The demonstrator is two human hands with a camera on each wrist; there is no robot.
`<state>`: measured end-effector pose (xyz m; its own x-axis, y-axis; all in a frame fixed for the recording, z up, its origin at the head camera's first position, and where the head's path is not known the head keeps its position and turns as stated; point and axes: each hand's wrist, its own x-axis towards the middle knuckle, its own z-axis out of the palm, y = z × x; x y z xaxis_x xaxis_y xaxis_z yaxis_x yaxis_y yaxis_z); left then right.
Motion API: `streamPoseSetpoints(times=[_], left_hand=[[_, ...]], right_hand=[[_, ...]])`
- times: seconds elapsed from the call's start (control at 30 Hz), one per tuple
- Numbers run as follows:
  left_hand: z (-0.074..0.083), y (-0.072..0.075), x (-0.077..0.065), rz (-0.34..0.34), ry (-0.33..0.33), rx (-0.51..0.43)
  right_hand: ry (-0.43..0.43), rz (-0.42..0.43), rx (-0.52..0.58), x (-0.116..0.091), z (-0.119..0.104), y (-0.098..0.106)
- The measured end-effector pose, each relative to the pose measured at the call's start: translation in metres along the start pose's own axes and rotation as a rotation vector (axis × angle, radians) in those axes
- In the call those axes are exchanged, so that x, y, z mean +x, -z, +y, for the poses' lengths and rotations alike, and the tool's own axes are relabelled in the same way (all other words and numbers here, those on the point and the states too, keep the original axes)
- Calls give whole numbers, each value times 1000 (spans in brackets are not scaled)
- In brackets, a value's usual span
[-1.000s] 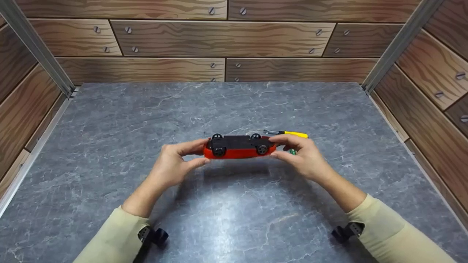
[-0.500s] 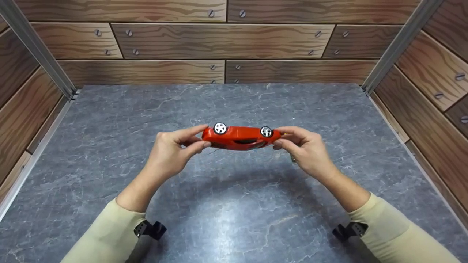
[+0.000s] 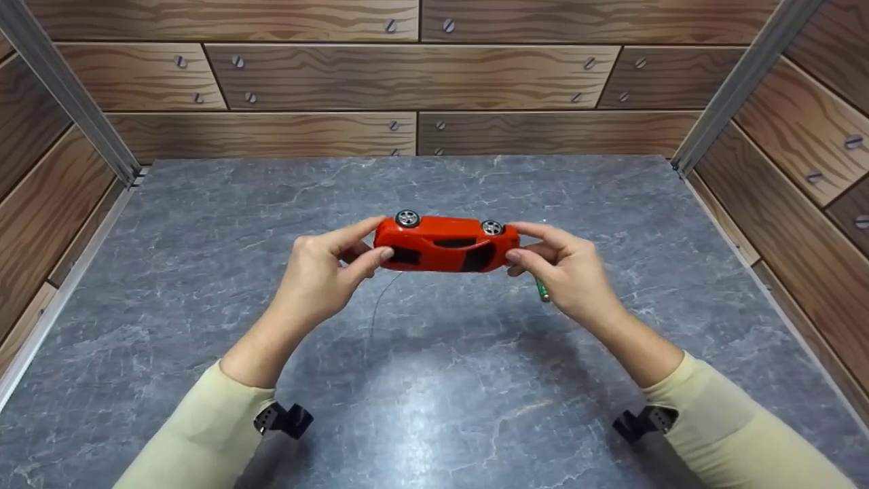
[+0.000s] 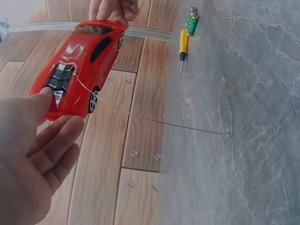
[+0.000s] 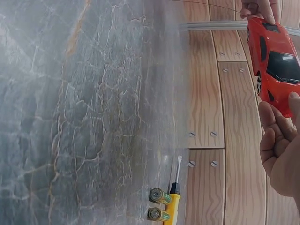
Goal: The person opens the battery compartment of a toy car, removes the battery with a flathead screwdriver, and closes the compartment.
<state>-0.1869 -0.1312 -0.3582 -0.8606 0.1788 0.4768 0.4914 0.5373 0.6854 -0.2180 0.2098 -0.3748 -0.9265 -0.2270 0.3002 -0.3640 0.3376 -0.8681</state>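
Note:
A red toy car with black windows is held up above the table, tipped so that its side and roof face the head camera. My left hand pinches its rear end, thumb on the black engine cover. At the front end, my right hand pinches it between thumb and fingers. A thin wire antenna sticks out from the car's rear deck and curves away, ending in a small tip. The car's underside is hidden in all the current views.
On the grey marbled table, beyond my right hand, lie two green batteries beside a screwdriver with a yellow handle. Wood-patterned walls stand at the back and sides, with metal posts at the corners.
Both hands have raised the car and rolled it over: its black underside and wheels faced the camera, and now the side and roof do. The wire antenna has swung into sight below it.

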Motion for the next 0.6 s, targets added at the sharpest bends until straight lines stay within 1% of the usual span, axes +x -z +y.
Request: streamPoseSetpoints(times=[0.2, 0.37, 0.5, 0.6], left_hand=[[-3, -3, -1, -10, 46, 5], [-10, -7, -2, -29, 87, -16], [-17, -11, -4, -63, 163, -42], [-22, -13, -4, -89, 233, -63]], right_hand=[[-15, -25, -31, 3, 4, -3], [-22, -38, -63, 5, 8, -5], [-28, -46, -45, 7, 15, -9], [-37, -53, 5, 9, 20, -14]])
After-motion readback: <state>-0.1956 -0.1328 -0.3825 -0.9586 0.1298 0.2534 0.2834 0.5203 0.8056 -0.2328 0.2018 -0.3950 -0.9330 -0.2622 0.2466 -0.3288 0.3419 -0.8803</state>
